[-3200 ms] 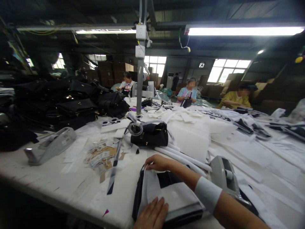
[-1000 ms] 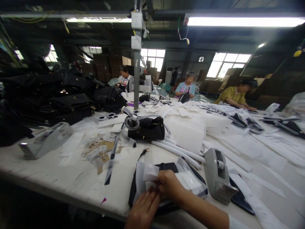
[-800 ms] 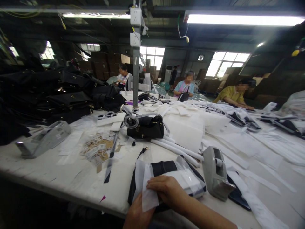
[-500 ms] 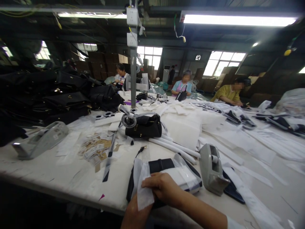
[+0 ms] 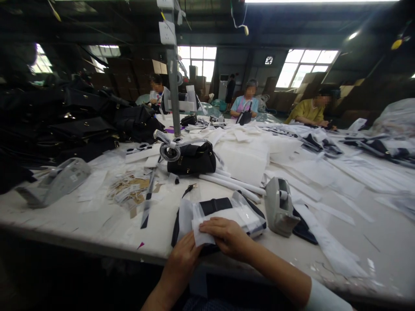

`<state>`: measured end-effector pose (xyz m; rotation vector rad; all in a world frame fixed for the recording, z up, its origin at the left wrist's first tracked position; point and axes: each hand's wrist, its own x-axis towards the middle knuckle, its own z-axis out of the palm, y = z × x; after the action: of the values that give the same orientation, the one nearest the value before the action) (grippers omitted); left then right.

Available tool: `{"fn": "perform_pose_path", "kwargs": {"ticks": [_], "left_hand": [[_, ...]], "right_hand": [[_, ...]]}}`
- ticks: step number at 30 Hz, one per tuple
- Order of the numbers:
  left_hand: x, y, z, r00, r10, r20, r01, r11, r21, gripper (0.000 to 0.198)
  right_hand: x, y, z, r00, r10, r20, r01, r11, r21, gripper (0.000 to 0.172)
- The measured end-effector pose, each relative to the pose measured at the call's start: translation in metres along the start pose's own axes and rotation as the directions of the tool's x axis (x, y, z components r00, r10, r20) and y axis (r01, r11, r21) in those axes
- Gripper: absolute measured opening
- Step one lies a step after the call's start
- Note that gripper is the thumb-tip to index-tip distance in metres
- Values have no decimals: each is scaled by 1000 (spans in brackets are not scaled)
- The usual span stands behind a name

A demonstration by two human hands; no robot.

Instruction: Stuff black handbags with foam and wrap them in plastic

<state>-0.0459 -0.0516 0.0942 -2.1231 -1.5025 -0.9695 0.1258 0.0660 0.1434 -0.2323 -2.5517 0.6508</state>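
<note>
A black handbag [image 5: 214, 206], partly wrapped in thin white paper, lies at the table's near edge. My right hand [image 5: 228, 235] presses its bent fingers on a sheet of white wrapping paper [image 5: 201, 233] over the bag's left part. My left hand [image 5: 184, 255] grips the lower left edge of that same sheet, its fingertips partly hidden by it. Both hands are closed and close together. A strap with a gold buckle [image 5: 191, 187] sticks out behind the bag. Clear film covers the white wrap on the bag's right side.
Grey tape dispensers stand right [image 5: 281, 207] and left [image 5: 60, 183]. Behind the bag are white rolls [image 5: 233, 185] and another black handbag [image 5: 192, 159]. Tags [image 5: 129, 190] lie left of centre. Black bags [image 5: 81, 125] pile up far left. Co-workers sit across the table, past a metal post [image 5: 174, 93].
The view has tilted down. My left hand has come up more into sight along the paper's edge. The paper's lower flap, which hung down between my hands, now lies higher against the bag.
</note>
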Motion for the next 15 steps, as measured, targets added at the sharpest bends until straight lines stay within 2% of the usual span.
{"fn": "perform_pose_path", "kwargs": {"ticks": [10,15], "left_hand": [[-35,8,12,982,-153,-112,157,987,24,33],[-33,4,6,987,-120,-105,119,993,-17,48]], "right_hand": [[-8,2,5,990,-106,92,119,980,-160,43],[-10,7,8,980,-164,113,183,965,-189,45]]}}
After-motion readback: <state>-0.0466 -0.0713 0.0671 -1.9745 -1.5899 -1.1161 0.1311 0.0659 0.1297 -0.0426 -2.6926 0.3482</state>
